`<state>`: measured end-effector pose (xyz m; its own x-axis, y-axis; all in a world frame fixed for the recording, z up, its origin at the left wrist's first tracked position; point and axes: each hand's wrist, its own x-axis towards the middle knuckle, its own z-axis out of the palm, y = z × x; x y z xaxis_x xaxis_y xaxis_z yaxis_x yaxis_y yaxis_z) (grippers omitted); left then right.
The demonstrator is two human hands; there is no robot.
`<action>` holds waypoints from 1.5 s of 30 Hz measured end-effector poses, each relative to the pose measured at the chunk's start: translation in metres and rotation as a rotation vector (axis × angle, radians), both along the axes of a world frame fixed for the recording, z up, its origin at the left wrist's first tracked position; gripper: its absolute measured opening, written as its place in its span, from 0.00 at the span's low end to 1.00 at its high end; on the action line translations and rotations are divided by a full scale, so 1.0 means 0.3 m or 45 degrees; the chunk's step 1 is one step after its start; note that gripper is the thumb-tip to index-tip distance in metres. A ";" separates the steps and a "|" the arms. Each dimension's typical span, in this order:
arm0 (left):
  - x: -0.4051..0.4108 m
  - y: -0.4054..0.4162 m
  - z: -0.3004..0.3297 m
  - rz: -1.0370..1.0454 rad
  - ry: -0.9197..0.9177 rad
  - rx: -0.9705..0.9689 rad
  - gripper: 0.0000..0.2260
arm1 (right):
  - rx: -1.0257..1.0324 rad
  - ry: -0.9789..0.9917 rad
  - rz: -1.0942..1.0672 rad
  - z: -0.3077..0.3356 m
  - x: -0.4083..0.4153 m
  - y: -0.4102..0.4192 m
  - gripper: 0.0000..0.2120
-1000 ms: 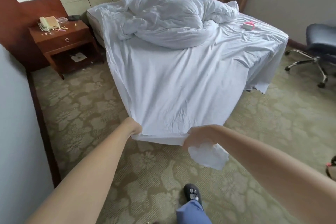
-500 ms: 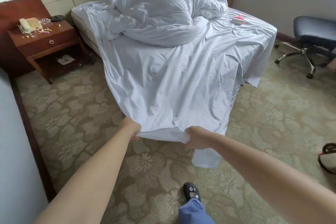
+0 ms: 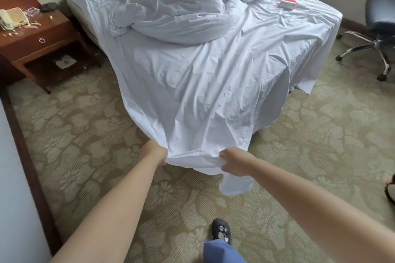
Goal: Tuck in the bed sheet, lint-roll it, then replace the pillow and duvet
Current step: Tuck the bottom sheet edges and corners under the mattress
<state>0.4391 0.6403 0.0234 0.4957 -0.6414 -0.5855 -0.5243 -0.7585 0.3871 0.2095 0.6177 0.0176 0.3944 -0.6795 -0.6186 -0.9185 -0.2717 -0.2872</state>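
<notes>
1. The wide white cotton bed sheet (image 3: 213, 83) covers the whole mattress of the bed (image 3: 79, 15) and hangs loose over its foot and right side. No edge looks tucked under the mattress, so I judge the task to be in its first step.
2. The crumpled white duvet (image 3: 181, 2) lies heaped at the head of the bed on top of the sheet. No pillow can be told apart from the heap. Replacing both is still to do, and the heap will likely have to come off before the sheet can be rolled there.
3. The patterned beige carpet floor (image 3: 85, 134) gives open room at the foot of the bed and along both sides. The dark wooden bedside worktop (image 3: 42, 36) stands near the left head corner, and the dark swivel office chair (image 3: 380, 19) stands near the right side, narrowing the walkway there.
4. The left hand (image 3: 157, 152) and right hand (image 3: 233, 162) each grip the bunched foot hem of the sheet, pulled out from the bed above the floor; a loose corner hangs below the right hand.
5. The small pink lint roller (image 3: 288, 3) lies untouched on the sheet near the right head corner, so rolling has not begun.
</notes>
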 end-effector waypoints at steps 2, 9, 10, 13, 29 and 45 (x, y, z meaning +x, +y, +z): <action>-0.023 -0.063 -0.034 0.010 -0.025 -0.011 0.14 | -0.013 -0.009 -0.008 -0.030 -0.026 -0.073 0.13; -0.065 -0.250 -0.176 -0.121 -0.079 0.017 0.12 | -0.036 -0.026 0.008 -0.160 -0.068 -0.287 0.17; -0.067 -0.268 -0.192 -0.151 -0.119 0.055 0.09 | -0.043 -0.029 0.014 -0.179 -0.066 -0.307 0.17; -0.072 -0.320 -0.239 -0.178 -0.121 0.109 0.11 | -0.032 -0.047 -0.019 -0.230 -0.046 -0.359 0.16; -0.091 -0.421 -0.603 -0.524 -0.303 0.198 0.09 | 0.210 -0.191 -0.723 -0.619 0.005 -0.414 0.12; -0.229 -0.508 -1.270 -0.285 -0.068 -0.202 0.19 | 0.094 -0.382 -0.840 -1.351 -0.084 -0.538 0.24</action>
<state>0.3703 0.4879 -0.3577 0.3590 -0.8199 -0.4459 -0.6948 -0.5538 0.4589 0.1844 0.4564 -0.3877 0.0766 -0.7952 -0.6015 -0.7631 0.3416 -0.5486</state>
